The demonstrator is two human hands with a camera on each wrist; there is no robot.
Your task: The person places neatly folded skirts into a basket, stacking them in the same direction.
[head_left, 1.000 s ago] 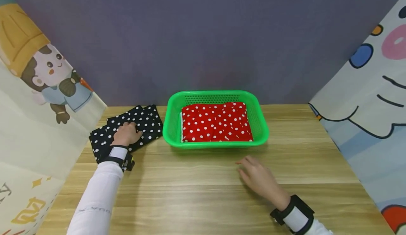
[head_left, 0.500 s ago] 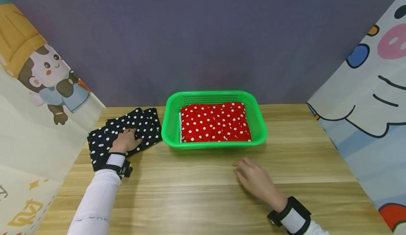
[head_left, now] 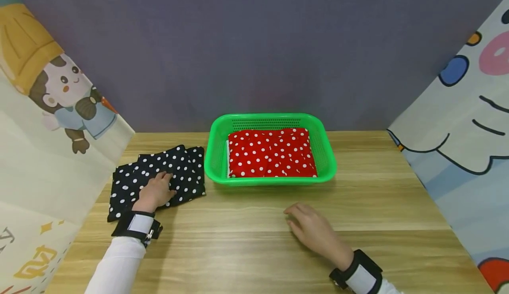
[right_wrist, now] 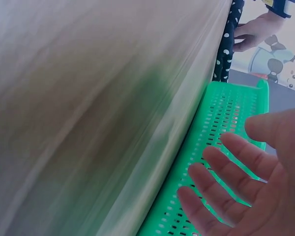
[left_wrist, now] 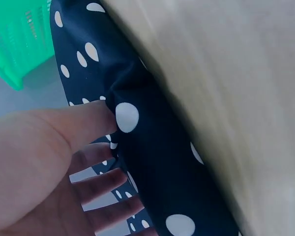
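One black dotted cloth (head_left: 159,175) under left hand (head_left: 154,192), fingers spread flat, one red dotted cloth (head_left: 271,152) in one green basket (head_left: 330,161), right hand (head_left: 314,232) relaxed, fingers apart, on table (head_left: 238,250)

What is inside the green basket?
A folded red dotted cloth lies in the basket, covering most of its floor. Whatever may lie under the cloth is hidden.

Both hands (head_left: 155,191) (head_left: 314,232) lie flat (fingers loosely spread).

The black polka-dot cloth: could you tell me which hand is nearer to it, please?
Left. The left hand rests on the black polka-dot cloth; the right hand lies on the table, well away.
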